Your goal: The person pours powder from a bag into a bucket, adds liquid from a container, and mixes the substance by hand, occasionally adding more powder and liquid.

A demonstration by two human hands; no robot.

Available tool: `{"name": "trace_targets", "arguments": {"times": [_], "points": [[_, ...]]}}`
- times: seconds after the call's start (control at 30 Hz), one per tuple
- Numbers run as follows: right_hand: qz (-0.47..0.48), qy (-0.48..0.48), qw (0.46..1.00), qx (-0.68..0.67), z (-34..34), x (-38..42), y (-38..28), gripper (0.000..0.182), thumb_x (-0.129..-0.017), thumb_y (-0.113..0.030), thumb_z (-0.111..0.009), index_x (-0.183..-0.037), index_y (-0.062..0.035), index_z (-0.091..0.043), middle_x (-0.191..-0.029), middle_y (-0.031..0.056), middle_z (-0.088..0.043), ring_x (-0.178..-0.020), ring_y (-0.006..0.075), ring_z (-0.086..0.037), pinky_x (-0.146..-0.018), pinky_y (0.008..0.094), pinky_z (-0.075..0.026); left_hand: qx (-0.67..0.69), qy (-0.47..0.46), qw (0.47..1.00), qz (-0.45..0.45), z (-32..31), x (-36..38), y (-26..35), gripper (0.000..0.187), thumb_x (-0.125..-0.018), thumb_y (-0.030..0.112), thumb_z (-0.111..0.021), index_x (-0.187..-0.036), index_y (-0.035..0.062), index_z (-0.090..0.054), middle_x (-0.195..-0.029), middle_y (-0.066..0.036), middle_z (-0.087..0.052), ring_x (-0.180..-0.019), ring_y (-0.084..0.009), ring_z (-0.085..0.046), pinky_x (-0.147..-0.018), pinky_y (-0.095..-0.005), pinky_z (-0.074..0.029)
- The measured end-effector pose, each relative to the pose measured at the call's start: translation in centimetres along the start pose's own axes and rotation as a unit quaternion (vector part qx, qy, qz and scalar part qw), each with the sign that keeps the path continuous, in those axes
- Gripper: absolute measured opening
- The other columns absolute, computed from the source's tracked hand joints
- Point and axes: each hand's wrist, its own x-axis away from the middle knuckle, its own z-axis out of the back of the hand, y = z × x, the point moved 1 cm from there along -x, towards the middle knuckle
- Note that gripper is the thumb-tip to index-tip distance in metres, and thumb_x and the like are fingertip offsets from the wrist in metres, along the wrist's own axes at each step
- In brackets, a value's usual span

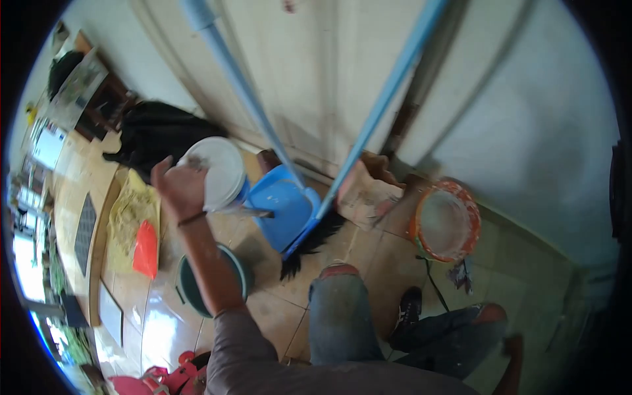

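Observation:
My left hand [179, 186] reaches forward with a dark band on its wrist, its fingers closed on the rim of a round white bucket [222, 172]. Right beside the bucket stands a blue dustpan [284, 205] with a long blue handle leaning on the wall. A black-bristled broom [317, 238] with its own blue handle rests against the dustpan. My right hand does not show. My knees in torn jeans [337, 309] fill the lower middle.
A dark green bucket [191, 294] sits under my forearm. An orange-rimmed bucket [469, 217] stands to the right by the wall. A yellow sack [131, 210] with an orange bag [146, 249] lies at left, a black bag [158, 131] behind it. Crumpled brown paper [367, 192] sits by the door.

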Motion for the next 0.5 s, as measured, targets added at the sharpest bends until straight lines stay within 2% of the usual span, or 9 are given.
{"name": "trace_targets", "arguments": {"times": [0.03,0.07,0.1,0.13,0.17,0.23,0.33,0.4,0.5], "points": [[-0.027,0.078,0.996,-0.044,5.0,1.0,-5.6,0.037,-0.076,-0.038,-0.067,-0.101,-0.0115,-0.064,-0.088,0.0105,-0.067,-0.089,0.0317,-0.061,-0.093,0.0432,-0.041,-0.011,-0.046,0.999,-0.004,-1.6,1.0,0.2,0.051,-0.078,0.037,-0.057,-0.098,-0.0089,-0.05,-0.098,-0.019,-0.054,-0.098,-0.0303,-0.049,-0.092,-0.0436,-0.035],[-0.02,0.024,0.998,-0.059,12.2,3.6,-12.0,0.045,-0.081,-0.037,-0.064,-0.092,0.0056,-0.057,-0.092,0.0211,-0.064,-0.082,0.0333,-0.064,-0.076,0.0411,-0.05,-0.022,-0.082,0.996,-0.001,-3.0,2.7,0.1,0.056,-0.078,0.042,-0.056,-0.098,-0.0102,-0.049,-0.098,-0.019,-0.053,-0.098,-0.0303,-0.048,-0.092,-0.0434,-0.034],[0.067,0.244,0.967,0.021,10.6,-1.0,-10.0,0.043,-0.083,-0.034,-0.063,-0.094,0.0074,-0.056,-0.102,0.0222,-0.062,-0.094,0.0351,-0.06,-0.081,0.0432,-0.048,-0.04,-0.093,0.995,0.009,-4.8,4.1,-0.1,0.061,-0.079,0.045,-0.055,-0.1,-0.0117,-0.047,-0.1,-0.02,-0.051,-0.098,-0.0302,-0.047,-0.092,-0.043,-0.034],[0.065,0.286,0.955,-0.046,16.2,1.6,-16.4,0.044,-0.081,-0.033,-0.064,-0.098,0.0061,-0.057,-0.108,0.0229,-0.059,-0.1,0.0373,-0.057,-0.084,0.045,-0.045,-0.06,-0.105,0.992,0.018,-6.6,5.2,-0.3,0.066,-0.079,0.048,-0.054,-0.101,-0.0131,-0.046,-0.101,-0.02,-0.049,-0.098,-0.0301,-0.046,-0.092,-0.0426,-0.033],[0.11,0.268,0.945,-0.152,20.7,3.0,-21.1,0.043,-0.079,-0.032,-0.066,-0.104,0.0022,-0.057,-0.102,0.0211,-0.061,-0.095,0.0366,-0.058,-0.081,0.0444,-0.046,-0.057,-0.13,0.989,0.044,-8.0,6.5,-0.8,0.068,-0.08,0.048,-0.054,-0.103,-0.0141,-0.044,-0.103,-0.02,-0.047,-0.098,-0.0298,-0.046,-0.092,-0.0424,-0.033],[0.206,0.324,0.906,-0.176,25.8,4.6,-28.9,0.041,-0.076,-0.026,-0.069,-0.108,-0.0032,-0.058,-0.092,0.0158,-0.063,-0.086,0.0308,-0.061,-0.078,0.0411,-0.048,-0.075,-0.147,0.983,0.075,-10.2,9.0,-2.2,0.073,-0.08,0.05,-0.054,-0.11,-0.0144,-0.038,-0.109,-0.021,-0.043,-0.096,-0.0288,-0.045,-0.092,-0.0414,-0.035],[0.387,0.271,0.84,-0.268,28.9,5.3,-38.0,0.038,-0.077,-0.021,-0.07,-0.109,-0.005,-0.059,-0.091,0.0133,-0.065,-0.08,0.0279,-0.063,-0.073,0.0363,-0.051,-0.074,-0.093,0.987,0.111,-12.0,13.3,-5.4,0.073,-0.079,0.049,-0.056,-0.112,-0.0137,-0.038,-0.111,-0.021,-0.043,-0.096,-0.0281,-0.045,-0.091,-0.0413,-0.037],[0.491,0.197,0.8,-0.282,28.9,5.4,-43.0,0.035,-0.079,-0.021,-0.069,-0.109,-0.0048,-0.059,-0.09,0.0125,-0.066,-0.077,0.0248,-0.064,-0.07,0.0335,-0.051,-0.095,-0.059,0.981,0.157,-11.8,15.5,-7.9,0.074,-0.081,0.053,-0.05,-0.114,-0.0126,-0.044,-0.111,-0.022,-0.051,-0.093,-0.0288,-0.052,-0.087,-0.0421,-0.042],[0.612,0.111,0.736,-0.267,26.6,4.4,-48.4,0.034,-0.08,-0.022,-0.068,-0.109,-0.0056,-0.06,-0.088,0.0113,-0.066,-0.077,0.0223,-0.065,-0.069,0.0321,-0.051,-0.093,0.016,0.968,0.234,-11.2,18.3,-12.9,0.064,-0.082,0.054,-0.044,-0.102,-0.0064,-0.053,-0.1,-0.017,-0.057,-0.085,-0.0268,-0.056,-0.083,-0.0398,-0.044]]}}
